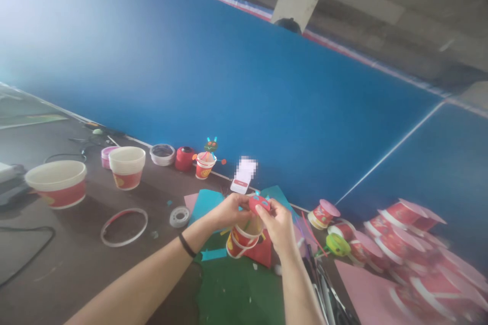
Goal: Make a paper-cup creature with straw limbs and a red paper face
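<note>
Head camera: 2 bare hands pinch a small red paper piece [260,203] above a red paper cup [244,236], left hand [227,211] and right hand [277,223] each closed on an edge. It looks light, flimsy, easily creased; the edges seem safest to hold.

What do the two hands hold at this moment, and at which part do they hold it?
Both hands hold a small red oval piece with blue marks, above a red paper cup. The left hand pinches its left edge; the right hand pinches its right edge.

Tape roll [179,216] (beside ring [124,226])
</note>
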`<state>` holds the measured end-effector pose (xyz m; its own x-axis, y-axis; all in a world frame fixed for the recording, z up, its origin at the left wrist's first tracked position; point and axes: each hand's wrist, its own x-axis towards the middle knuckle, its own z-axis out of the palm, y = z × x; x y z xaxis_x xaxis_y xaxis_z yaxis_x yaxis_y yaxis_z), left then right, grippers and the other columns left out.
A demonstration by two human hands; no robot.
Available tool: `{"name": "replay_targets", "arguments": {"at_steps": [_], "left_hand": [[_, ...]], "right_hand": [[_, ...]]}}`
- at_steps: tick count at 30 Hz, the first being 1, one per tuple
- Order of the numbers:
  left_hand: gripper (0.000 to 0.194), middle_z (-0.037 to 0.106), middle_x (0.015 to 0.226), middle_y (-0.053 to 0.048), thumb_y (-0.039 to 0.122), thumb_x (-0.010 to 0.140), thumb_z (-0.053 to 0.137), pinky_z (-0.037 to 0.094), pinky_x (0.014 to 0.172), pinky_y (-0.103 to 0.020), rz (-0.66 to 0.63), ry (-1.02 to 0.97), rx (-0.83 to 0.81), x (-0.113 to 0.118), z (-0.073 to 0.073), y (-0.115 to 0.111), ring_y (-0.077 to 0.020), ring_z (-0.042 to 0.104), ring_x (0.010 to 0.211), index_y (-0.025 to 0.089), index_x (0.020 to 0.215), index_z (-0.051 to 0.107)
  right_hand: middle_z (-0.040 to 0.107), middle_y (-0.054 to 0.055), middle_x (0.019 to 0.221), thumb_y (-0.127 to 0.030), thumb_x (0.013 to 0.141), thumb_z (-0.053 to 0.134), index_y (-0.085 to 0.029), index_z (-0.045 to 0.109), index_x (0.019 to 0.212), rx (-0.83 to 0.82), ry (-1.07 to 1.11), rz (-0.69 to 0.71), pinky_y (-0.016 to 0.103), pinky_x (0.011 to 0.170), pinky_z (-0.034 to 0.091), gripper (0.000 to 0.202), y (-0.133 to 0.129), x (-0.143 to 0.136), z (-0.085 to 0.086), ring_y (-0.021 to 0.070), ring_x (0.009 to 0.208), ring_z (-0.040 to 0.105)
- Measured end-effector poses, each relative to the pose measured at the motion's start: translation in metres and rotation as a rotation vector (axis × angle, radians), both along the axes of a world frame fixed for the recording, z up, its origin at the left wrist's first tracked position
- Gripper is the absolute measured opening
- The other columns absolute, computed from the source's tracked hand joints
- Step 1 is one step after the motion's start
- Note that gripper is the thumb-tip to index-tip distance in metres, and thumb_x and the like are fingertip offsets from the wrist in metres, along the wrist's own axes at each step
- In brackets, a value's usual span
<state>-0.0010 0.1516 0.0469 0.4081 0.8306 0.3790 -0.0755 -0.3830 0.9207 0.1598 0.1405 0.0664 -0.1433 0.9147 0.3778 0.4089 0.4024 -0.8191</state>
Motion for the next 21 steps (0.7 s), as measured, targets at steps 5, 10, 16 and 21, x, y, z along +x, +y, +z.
{"name": "replay_targets", "arguments": {"at_steps": [5, 10, 16, 21], "left_hand": [[0.031, 0.067, 0.099, -0.006, 0.024, 0.076, 0.062, 0.044, 0.082, -0.03, -0.105, 0.02, -0.06, -0.017, 0.005, 0.0, -0.0213, 0.059, 0.094, 0.016, 0.106, 0.064], [0.035, 0.063, 0.111, -0.008, 0.037, 0.081, 0.058, 0.04, 0.09, -0.036, -0.188, 0.081, -0.164, -0.032, -0.005, 0.006, -0.0249, 0.055, 0.106, 0.019, 0.11, 0.062], [0.079, 0.046, 0.133, -0.012, 0.049, 0.065, 0.071, 0.034, 0.097, -0.042, -0.49, -0.065, -0.217, -0.026, -0.021, 0.006, -0.0306, 0.042, 0.121, 0.021, 0.132, 0.041], [0.091, 0.052, 0.127, -0.009, 0.025, 0.056, 0.081, 0.035, 0.097, -0.042, -0.454, 0.067, -0.11, -0.019, -0.024, 0.005, -0.0286, 0.047, 0.117, 0.025, 0.134, 0.036]], "right_hand": [[0.069, 0.004, 0.08, -0.032, 0.078, 0.058, -0.016, 0.065, 0.084, -0.048, 0.088, 0.071, 0.027, 0.069, 0.047, 0.019, -0.001, 0.002, 0.002, 0.0195, 0.075, 0.06], [0.068, 0.004, 0.076, -0.031, 0.077, 0.059, -0.015, 0.064, 0.081, -0.046, 0.117, 0.074, 0.027, 0.065, 0.047, 0.018, -0.001, 0.001, 0.001, 0.019, 0.071, 0.06], [0.065, 0.003, 0.071, -0.029, 0.079, 0.056, -0.015, 0.062, 0.079, -0.023, 0.125, 0.079, 0.027, 0.066, 0.046, 0.015, -0.003, 0.0, 0.001, 0.0177, 0.069, 0.058], [0.064, 0.001, 0.071, -0.027, 0.078, 0.057, -0.016, 0.06, 0.077, -0.019, 0.119, 0.079, 0.025, 0.064, 0.045, 0.012, -0.004, 0.0, 0.0, 0.0165, 0.068, 0.057]]}}
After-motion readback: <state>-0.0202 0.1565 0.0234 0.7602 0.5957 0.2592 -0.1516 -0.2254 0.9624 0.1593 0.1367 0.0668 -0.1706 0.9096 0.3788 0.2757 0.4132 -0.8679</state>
